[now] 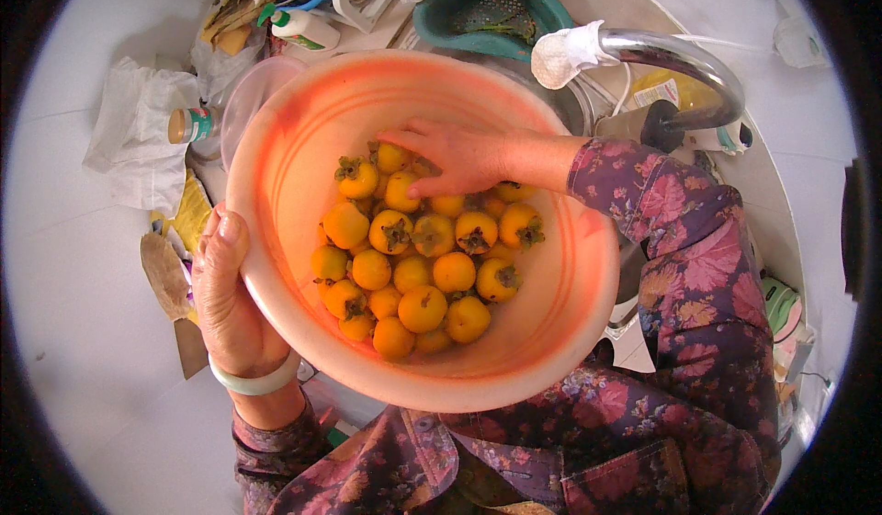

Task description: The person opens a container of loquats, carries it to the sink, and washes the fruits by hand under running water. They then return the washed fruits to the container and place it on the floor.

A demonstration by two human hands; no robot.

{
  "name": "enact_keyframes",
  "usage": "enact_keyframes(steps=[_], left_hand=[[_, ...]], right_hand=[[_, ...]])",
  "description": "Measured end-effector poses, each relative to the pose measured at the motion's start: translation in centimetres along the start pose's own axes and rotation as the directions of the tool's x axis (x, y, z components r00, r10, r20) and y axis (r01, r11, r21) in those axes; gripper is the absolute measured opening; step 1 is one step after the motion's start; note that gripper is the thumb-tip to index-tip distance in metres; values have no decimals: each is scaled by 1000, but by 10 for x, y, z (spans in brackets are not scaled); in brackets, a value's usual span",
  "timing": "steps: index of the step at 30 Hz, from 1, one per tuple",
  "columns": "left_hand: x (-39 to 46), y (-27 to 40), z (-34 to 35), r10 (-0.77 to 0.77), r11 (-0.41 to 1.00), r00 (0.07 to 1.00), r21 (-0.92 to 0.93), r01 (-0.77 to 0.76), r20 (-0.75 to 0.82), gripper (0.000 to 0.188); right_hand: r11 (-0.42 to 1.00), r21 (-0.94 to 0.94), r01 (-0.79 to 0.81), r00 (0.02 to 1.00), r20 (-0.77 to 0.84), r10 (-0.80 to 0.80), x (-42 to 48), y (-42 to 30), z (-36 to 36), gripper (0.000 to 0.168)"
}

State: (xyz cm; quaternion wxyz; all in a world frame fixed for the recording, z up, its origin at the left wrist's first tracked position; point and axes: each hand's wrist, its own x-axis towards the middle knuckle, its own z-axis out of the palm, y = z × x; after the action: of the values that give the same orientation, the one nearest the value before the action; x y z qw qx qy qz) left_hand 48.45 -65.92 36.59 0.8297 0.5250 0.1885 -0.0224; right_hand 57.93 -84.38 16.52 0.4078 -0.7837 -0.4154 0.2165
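Note:
A large orange plastic basin (420, 389) with a pale rim fills the middle of the head view, tilted, and several yellow-orange persimmons (422, 308) with dark leafy calyxes lie in it. My left hand (224, 294), with a pale bangle at the wrist, grips the basin's left rim, its thumb over the edge and its fingers mostly hidden behind. Inside the basin, my right hand (458, 157) lies palm down on the upper persimmons, fingers spread and pointing left. Whether it presses on or holds any fruit cannot be told.
A chrome faucet (689, 60) with white cloth at its spout arches at the upper right. Behind the basin are a green strainer (493, 15) and a white pump bottle (303, 29). Left of it stand a lidded jar (193, 125) and a crumpled white bag (131, 136).

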Motion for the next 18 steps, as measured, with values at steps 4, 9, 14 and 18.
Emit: enact_keyframes(steps=[4,9,14,18], left_hand=[[2,-1,1,5,1000,1000,6,-5,4,37],[4,0,3,5,1000,1000,21,-5,29,38],[6,-3,8,-4,1000,1000,24,4,30,40],[8,-3,13,-15,1000,999,4,14,48,40]], right_hand=[[1000,4,8,1000,-2,-8,1,1,-2,77],[1000,-5,26,1000,-10,-26,1,7,0,77],[1000,7,-17,999,27,17,0,5,-4,77],[1000,9,19,1000,-8,-19,-1,12,-1,77]])
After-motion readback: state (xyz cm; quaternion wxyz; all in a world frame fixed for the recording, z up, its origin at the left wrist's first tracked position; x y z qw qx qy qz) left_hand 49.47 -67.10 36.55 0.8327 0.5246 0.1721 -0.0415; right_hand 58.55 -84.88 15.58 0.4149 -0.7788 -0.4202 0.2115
